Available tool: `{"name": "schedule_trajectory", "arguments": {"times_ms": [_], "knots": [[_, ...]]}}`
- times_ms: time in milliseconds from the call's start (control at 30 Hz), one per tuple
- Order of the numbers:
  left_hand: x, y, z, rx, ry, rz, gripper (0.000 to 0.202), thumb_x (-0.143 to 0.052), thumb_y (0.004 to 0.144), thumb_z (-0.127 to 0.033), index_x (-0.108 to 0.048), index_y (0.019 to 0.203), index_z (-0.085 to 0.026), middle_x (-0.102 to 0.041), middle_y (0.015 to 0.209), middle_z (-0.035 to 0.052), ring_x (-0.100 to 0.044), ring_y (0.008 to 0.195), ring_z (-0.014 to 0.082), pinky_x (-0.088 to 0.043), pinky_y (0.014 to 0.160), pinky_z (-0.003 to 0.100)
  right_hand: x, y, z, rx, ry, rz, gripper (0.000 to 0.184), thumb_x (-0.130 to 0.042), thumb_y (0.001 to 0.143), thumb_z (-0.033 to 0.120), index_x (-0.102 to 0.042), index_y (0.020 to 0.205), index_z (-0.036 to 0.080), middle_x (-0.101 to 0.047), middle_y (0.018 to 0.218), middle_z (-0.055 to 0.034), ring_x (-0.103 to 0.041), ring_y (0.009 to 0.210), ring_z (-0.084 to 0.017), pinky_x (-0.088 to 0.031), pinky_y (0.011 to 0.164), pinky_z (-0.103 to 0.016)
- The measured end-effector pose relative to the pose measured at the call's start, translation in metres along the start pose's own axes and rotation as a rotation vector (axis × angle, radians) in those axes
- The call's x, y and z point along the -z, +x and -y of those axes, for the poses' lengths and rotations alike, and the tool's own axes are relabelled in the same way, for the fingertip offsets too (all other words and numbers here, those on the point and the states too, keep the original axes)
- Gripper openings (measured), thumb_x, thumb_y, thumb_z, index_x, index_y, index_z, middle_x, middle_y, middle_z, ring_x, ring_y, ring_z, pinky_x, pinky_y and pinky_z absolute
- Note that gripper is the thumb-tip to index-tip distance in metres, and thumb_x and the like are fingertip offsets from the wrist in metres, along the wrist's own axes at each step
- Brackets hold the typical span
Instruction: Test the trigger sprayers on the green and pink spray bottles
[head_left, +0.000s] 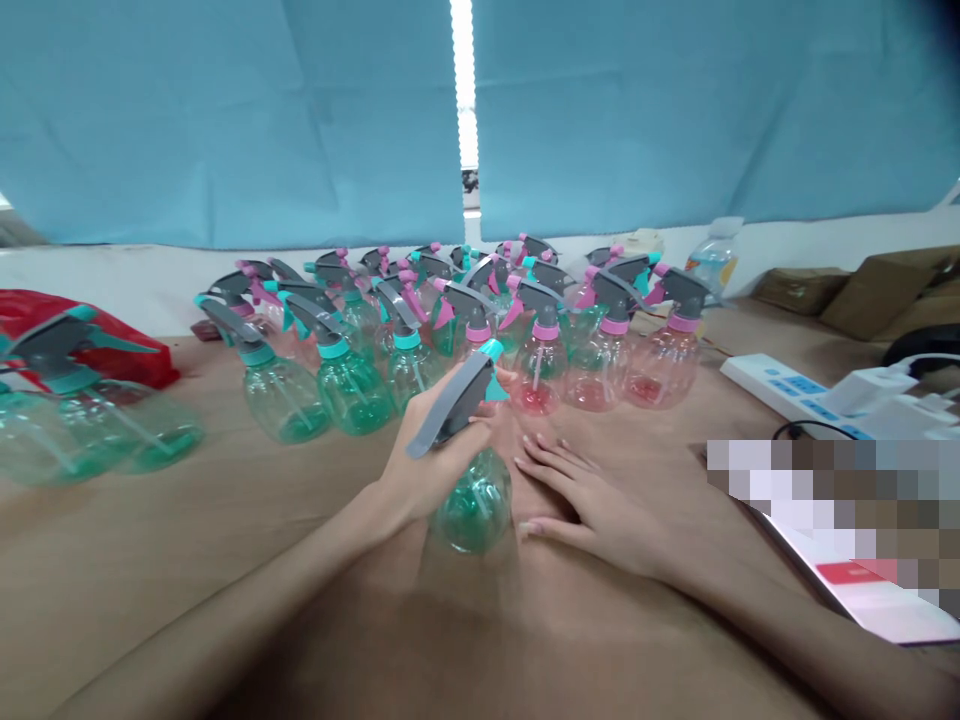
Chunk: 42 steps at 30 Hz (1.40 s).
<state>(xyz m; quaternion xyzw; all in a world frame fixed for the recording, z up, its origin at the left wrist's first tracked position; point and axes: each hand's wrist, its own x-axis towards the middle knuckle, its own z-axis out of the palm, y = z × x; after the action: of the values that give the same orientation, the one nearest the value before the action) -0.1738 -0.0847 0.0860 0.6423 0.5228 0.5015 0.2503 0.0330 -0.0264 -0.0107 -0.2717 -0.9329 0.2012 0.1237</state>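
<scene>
My left hand (429, 445) is wrapped round the neck of a green spray bottle (474, 510) with a grey and turquoise trigger head. The bottle is near the middle of the brown table (337, 610), its nozzle pointing away from me. Beside it on the right, my right hand (581, 500) lies with its fingers spread, apart from the bottle. Just beyond my hands stand more spray bottles, among them a pink one (538, 375) and a green one (356, 390). My left fingers hide the held bottle's collar.
Two green spray bottles (124, 420) stand at the left before a red plastic bag (142, 345). On the right lie a white power strip (780, 385) with plugs and a partly pixelated device (862, 600). Brown packages (885, 295) and a clear bottle (716, 255) are at the back right.
</scene>
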Motion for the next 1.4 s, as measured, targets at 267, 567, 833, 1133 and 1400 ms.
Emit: {"name": "schedule_trajectory", "arguments": {"times_ms": [267, 567, 833, 1133, 1400], "knots": [[0.0010, 0.0013, -0.0003, -0.046, 0.050, -0.004, 0.010, -0.052, 0.071, -0.021, -0.057, 0.080, -0.023, -0.063, 0.073, 0.0002, -0.057, 0.064, 0.0180, -0.044, 0.054, 0.029, -0.0005, 0.0001, -0.0007, 0.006, 0.022, -0.005, 0.080, -0.043, 0.089, 0.070, -0.036, 0.149, 0.019, -0.027, 0.157, -0.0104, -0.020, 0.145, -0.032, -0.021, 0.117, -0.055], [0.0002, 0.0013, 0.0011, -0.066, 0.046, -0.002, 0.009, -0.052, 0.073, -0.023, -0.057, 0.081, -0.023, -0.063, 0.071, -0.0001, -0.056, 0.060, 0.0165, -0.043, 0.050, 0.028, 0.0003, 0.0003, -0.0011, 0.011, 0.007, 0.003, 0.080, -0.042, 0.089, 0.070, -0.035, 0.149, 0.018, -0.026, 0.157, -0.0101, -0.020, 0.145, -0.031, -0.020, 0.117, -0.054], [0.0005, 0.0017, -0.0019, -0.045, 0.067, 0.011, 0.016, -0.050, 0.072, -0.024, -0.057, 0.086, -0.023, -0.056, 0.066, -0.0020, -0.049, 0.055, 0.0153, -0.035, 0.050, 0.028, 0.0006, 0.0004, -0.0006, 0.014, 0.021, -0.013, 0.078, -0.044, 0.089, 0.070, -0.037, 0.149, 0.020, -0.028, 0.156, -0.0092, -0.021, 0.145, -0.031, -0.020, 0.117, -0.055], [0.0006, 0.0015, -0.0016, -0.047, 0.052, 0.026, 0.015, -0.050, 0.072, -0.024, -0.057, 0.085, -0.024, -0.055, 0.066, -0.0020, -0.047, 0.055, 0.0152, -0.034, 0.051, 0.028, 0.0005, 0.0002, -0.0005, 0.004, 0.038, -0.014, 0.078, -0.047, 0.088, 0.069, -0.037, 0.149, 0.020, -0.029, 0.156, -0.0093, -0.021, 0.145, -0.032, -0.020, 0.117, -0.054], [0.0007, 0.0014, 0.0034, -0.077, 0.053, -0.006, 0.007, -0.052, 0.072, -0.021, -0.057, 0.077, -0.023, -0.062, 0.072, 0.0002, -0.056, 0.064, 0.0177, -0.042, 0.053, 0.029, 0.0001, 0.0006, -0.0007, -0.001, 0.040, -0.012, 0.078, -0.047, 0.088, 0.068, -0.037, 0.149, 0.020, -0.029, 0.156, -0.0096, -0.021, 0.144, -0.032, -0.020, 0.117, -0.055]]}}
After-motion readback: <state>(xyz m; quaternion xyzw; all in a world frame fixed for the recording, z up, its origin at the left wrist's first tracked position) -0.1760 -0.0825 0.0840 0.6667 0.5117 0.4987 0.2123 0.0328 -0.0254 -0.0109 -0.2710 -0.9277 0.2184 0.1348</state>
